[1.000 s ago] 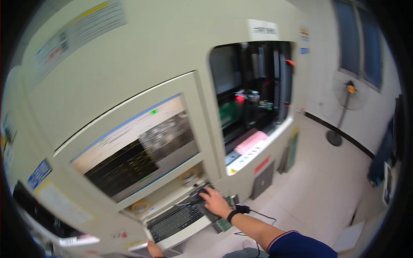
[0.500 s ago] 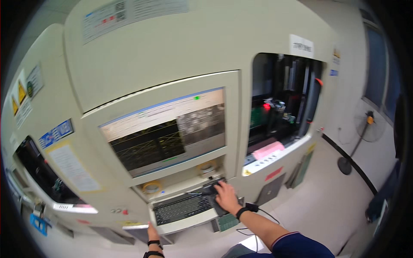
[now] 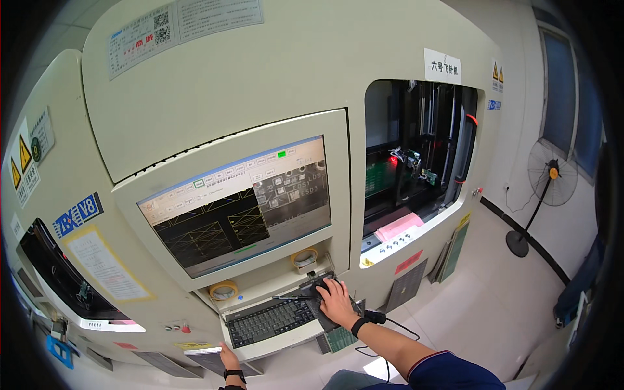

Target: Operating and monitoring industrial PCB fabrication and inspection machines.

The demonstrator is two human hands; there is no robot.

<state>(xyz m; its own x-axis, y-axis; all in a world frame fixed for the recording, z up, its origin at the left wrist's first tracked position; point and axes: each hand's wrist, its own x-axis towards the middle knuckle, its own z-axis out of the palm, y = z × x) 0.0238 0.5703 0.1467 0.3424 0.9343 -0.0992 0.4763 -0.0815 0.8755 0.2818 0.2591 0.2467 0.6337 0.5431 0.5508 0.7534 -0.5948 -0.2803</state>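
My right hand lies palm-down, fingers curved over a black mouse. The keyboard sits just left of those fingers; the monitor stands above. My left hand touches a grey panel below the keyboard; grip indeterminate.

Matt plastic keyboard, glossy screen
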